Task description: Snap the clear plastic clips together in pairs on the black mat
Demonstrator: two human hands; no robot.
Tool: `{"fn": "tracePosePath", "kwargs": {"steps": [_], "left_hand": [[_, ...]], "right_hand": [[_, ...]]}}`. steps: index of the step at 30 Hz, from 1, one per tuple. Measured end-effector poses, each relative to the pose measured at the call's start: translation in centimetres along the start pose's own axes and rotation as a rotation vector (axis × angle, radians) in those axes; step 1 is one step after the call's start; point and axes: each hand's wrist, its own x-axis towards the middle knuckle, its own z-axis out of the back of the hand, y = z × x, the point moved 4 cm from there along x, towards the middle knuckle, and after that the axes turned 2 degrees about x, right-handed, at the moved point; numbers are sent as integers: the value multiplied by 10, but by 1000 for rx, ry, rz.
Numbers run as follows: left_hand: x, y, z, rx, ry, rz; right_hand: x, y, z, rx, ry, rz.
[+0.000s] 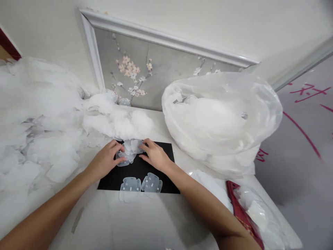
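Note:
A small loose pile of translucent plastic pieces (pixel 130 148) lies at the back of a black mat (pixel 153 165). My left hand (pixel 109 158) curls round the pile's left edge, thumb and fingers on the pieces. From the other side my right hand (pixel 155 155) reaches in; a fingertip touches the pile, and its thumb stays apart over the mat. Nearer me, two flat pieces of pale translucent plastic lie side by side: a left one (pixel 130 184) and a tilted right one (pixel 152 183), both with tabbed edges and small marks. Their front parts pass beyond the mat's front edge.
Heaps of white translucent pieces (pixel 52 121) cover the left side. A large clear plastic bag (pixel 221 139) full of them stands right. A red object (pixel 238 205) and a smaller clear bag (pixel 262 215) lie front right. A framed flower picture (pixel 153 59) leans behind.

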Motion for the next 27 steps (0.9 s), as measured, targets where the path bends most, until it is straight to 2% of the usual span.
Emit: {"fn": "tracePosePath", "kwargs": {"steps": [2,3,6,8,13,15,19,21,23,27], "left_hand": [[0,4,-7,-9,30,10],[1,5,-9,-26,35,21],[2,6,-11,-90,41,66],[3,6,-9,-138,14,98],[6,8,-11,-419,-35,183],[8,8,-9,-462,-72,215],[7,13,8,-564,-199,446],[5,12,17,-708,-163,590],[3,7,25,-821,-101,663],[3,-1,25,-956,-1,638]], "right_hand": [[4,-1,-3,-20,-56,-17],[3,-4,-2,70,-105,-66],[-9,-13,3,529,-190,-222],[-19,-17,2,721,-155,-267],[-37,-30,-3,791,-244,-358],[-38,-35,-7,868,-242,-388],[-36,-37,-14,1124,-160,-432],[-36,-37,-15,1204,-150,-459],[-37,-37,-14,1243,-163,-480],[-37,-33,-12,1282,-157,-485]]}}
